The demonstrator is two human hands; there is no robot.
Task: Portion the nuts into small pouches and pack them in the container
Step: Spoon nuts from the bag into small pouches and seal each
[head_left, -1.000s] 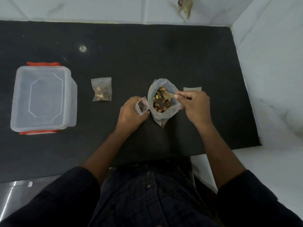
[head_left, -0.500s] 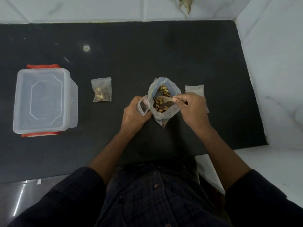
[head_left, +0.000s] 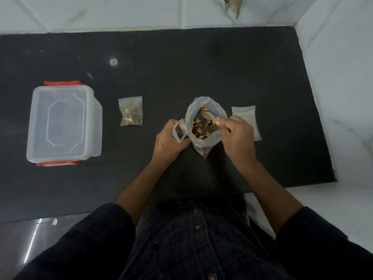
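Black stone counter (head_left: 181, 63), bounded by white tiled walls at rear and right. Lying on it: lidded clear container (head_left: 60, 124) with red clips, far left; sealed pouch (head_left: 131, 112) holding nuts, just right of it; open nut bag (head_left: 203, 126), centre; flat empty pouches (head_left: 245, 116), right, partly covered.

Far left: we've got the container (head_left: 60, 123) on the tabletop (head_left: 201, 67).
Right of it: filled pouch (head_left: 131, 111).
Middle: nut bag (head_left: 204, 126), between our hands.
Far right: spare pouches (head_left: 247, 118), beside the bag.
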